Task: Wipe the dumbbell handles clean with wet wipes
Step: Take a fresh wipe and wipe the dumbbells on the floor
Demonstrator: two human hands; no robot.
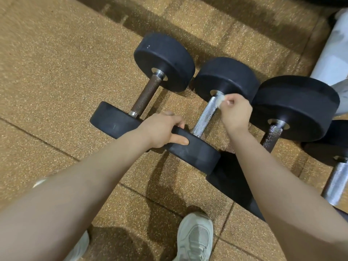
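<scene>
Several black dumbbells lie side by side on the speckled brown rubber floor. The middle dumbbell has a silver knurled handle (205,115). My left hand (163,129) grips its near weight head (194,153), thumb on the side face and fingers curled over the rim. My right hand (235,113) pinches a small crumpled wet wipe (220,100) against the far end of that handle, beside the far head (227,76). The left dumbbell has a brown, rusty handle (146,95). The right dumbbell shows a dark speckled handle (272,136).
Another dumbbell with a silver handle (337,179) lies at the right edge. A white rolled object (333,49) rests at the upper right. My light-coloured shoe (195,236) stands on the floor tiles below the dumbbells.
</scene>
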